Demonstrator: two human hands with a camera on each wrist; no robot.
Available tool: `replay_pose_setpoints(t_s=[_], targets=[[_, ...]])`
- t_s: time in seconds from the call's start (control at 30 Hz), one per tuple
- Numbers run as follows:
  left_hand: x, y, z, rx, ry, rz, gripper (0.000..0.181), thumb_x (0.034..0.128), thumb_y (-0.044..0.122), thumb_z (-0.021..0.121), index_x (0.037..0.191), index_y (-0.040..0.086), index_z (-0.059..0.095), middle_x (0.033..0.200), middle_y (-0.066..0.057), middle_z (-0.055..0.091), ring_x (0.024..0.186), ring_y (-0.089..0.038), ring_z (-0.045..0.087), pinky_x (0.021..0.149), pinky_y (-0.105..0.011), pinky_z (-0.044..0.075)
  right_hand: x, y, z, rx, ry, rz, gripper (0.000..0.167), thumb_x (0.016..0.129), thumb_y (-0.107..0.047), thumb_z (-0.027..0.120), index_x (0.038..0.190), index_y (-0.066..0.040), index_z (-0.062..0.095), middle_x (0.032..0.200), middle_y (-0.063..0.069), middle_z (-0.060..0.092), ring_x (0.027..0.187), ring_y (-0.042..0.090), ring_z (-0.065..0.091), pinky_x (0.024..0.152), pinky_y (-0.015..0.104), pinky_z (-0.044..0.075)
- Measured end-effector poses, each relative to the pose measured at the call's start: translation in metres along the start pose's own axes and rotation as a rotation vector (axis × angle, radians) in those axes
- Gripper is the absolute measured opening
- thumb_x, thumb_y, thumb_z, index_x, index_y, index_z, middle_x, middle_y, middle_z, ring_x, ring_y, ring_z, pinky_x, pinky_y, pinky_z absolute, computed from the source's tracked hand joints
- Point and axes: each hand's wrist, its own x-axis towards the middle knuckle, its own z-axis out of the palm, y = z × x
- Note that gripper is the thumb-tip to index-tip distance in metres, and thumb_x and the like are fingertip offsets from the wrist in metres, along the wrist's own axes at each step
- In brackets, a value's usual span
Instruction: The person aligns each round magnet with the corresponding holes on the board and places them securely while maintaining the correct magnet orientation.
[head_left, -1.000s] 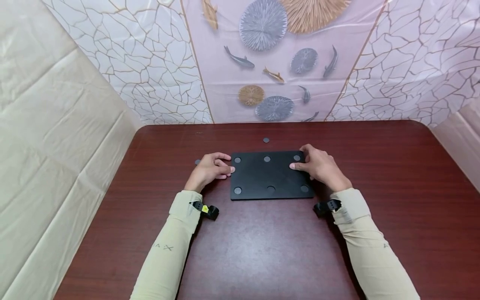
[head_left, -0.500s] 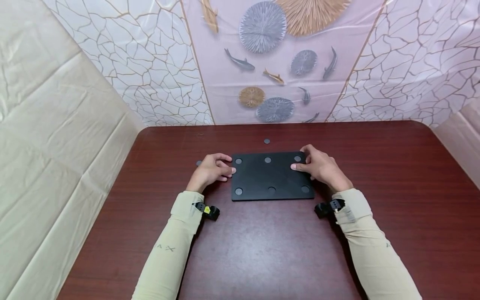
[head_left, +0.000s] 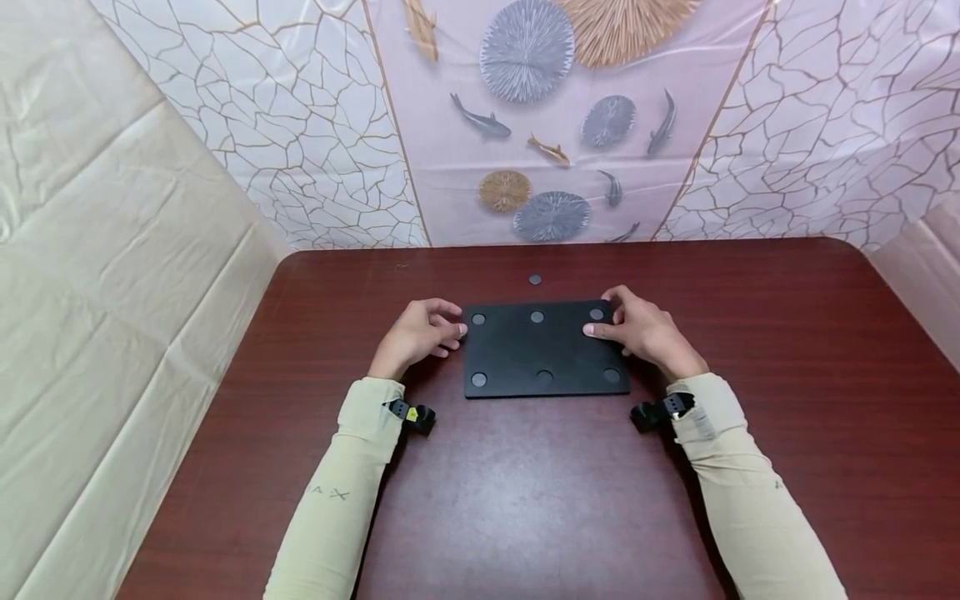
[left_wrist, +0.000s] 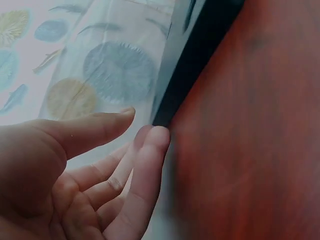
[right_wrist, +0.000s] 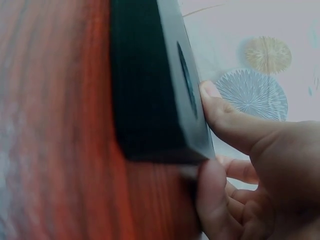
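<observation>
A flat black rectangular board (head_left: 544,348) with round recesses along its long edges lies on the table. Several of these hold grey discs, such as the disc (head_left: 478,379) at the near left corner. My left hand (head_left: 417,335) is at the board's left edge; in the left wrist view its fingertips (left_wrist: 159,137) touch the edge while the thumb stands off the top. At the right end, my right hand (head_left: 647,333) grips the board, thumb on top and fingers around the side. The board's side (right_wrist: 145,85) fills much of the right wrist view.
One loose grey disc (head_left: 535,280) lies on the dark red wooden table (head_left: 510,500) beyond the board. A patterned cloth (head_left: 551,125) hangs behind the table, and a cream cloth (head_left: 112,292) hangs along the left side.
My left hand has shifted slightly left and its thumb has come back off the board's top. The loose disc beside that hand is now out of sight. The right hand keeps its grip.
</observation>
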Motion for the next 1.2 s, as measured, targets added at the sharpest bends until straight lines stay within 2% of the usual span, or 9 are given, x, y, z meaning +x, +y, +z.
replay_pose_setpoints(t_s=[0.23,0.37,0.47,0.63,0.77,0.93,1.07,1.2], targets=[[-0.010,0.005,-0.025,0.092,0.101,0.071,0.032,0.1049,0.013,0.067,0.135,0.004,0.066,0.110,-0.019,0.075,0.096,-0.032,0.074,0.079,-0.038,0.063,0.000,0.003,0.000,0.034,-0.004,-0.008,0.069,0.099,-0.043,0.076,0.149,-0.007,0.043,0.111,0.015,0.050,0.074,0.023,0.061,0.064,0.032,0.058],[-0.011,0.004,-0.034,0.154,0.162,0.127,0.027,0.1061,0.013,0.064,0.131,0.006,0.071,0.111,-0.018,0.074,0.093,-0.034,0.071,0.081,-0.043,0.061,-0.001,0.004,-0.001,0.036,-0.003,-0.010,0.069,0.099,-0.044,0.076,0.148,-0.007,0.044,0.109,0.014,0.050,0.073,0.022,0.061,0.063,0.032,0.058],[-0.013,0.003,-0.039,0.238,0.213,0.162,0.024,0.1062,0.014,0.065,0.127,0.008,0.074,0.114,-0.015,0.075,0.094,-0.033,0.067,0.083,-0.044,0.057,0.000,0.005,-0.001,0.035,0.001,-0.013,0.070,0.098,-0.045,0.076,0.148,-0.007,0.044,0.109,0.014,0.050,0.074,0.023,0.061,0.063,0.032,0.058],[-0.017,0.003,-0.041,0.330,0.265,0.156,0.024,0.1066,0.017,0.065,0.127,0.011,0.076,0.126,-0.008,0.073,0.107,-0.028,0.062,0.087,-0.042,0.049,0.001,0.005,0.000,0.045,0.008,-0.014,0.068,0.098,-0.045,0.077,0.146,-0.008,0.045,0.109,0.013,0.051,0.078,0.024,0.060,0.064,0.032,0.059],[-0.019,0.003,-0.039,0.334,0.276,0.132,0.025,0.1063,0.017,0.066,0.129,0.012,0.075,0.130,-0.008,0.071,0.103,-0.028,0.060,0.087,-0.041,0.048,0.000,0.005,0.002,0.048,0.014,-0.022,0.066,0.098,-0.043,0.077,0.146,-0.008,0.046,0.107,0.013,0.051,0.075,0.023,0.061,0.063,0.031,0.058],[-0.017,0.003,-0.037,0.344,0.295,0.172,0.029,0.1043,0.013,0.068,0.133,0.011,0.072,0.127,-0.011,0.072,0.105,-0.028,0.062,0.093,-0.043,0.050,0.001,0.006,0.003,0.046,0.017,-0.023,0.066,0.098,-0.042,0.076,0.146,-0.008,0.046,0.107,0.013,0.051,0.072,0.022,0.061,0.062,0.031,0.058],[-0.015,0.003,-0.035,0.357,0.293,0.192,0.037,0.1030,0.013,0.070,0.139,0.011,0.067,0.133,-0.014,0.069,0.115,-0.032,0.064,0.103,-0.049,0.051,0.001,0.006,0.002,0.047,0.018,-0.020,0.067,0.098,-0.043,0.076,0.147,-0.009,0.046,0.108,0.014,0.052,0.073,0.022,0.061,0.063,0.031,0.058],[-0.012,0.001,-0.033,0.399,0.285,0.182,0.041,0.1026,0.013,0.070,0.144,0.012,0.064,0.142,-0.016,0.063,0.131,-0.035,0.058,0.111,-0.052,0.047,0.001,0.006,0.002,0.047,0.021,-0.021,0.067,0.098,-0.043,0.076,0.147,-0.009,0.046,0.109,0.014,0.052,0.072,0.022,0.062,0.062,0.031,0.058]])
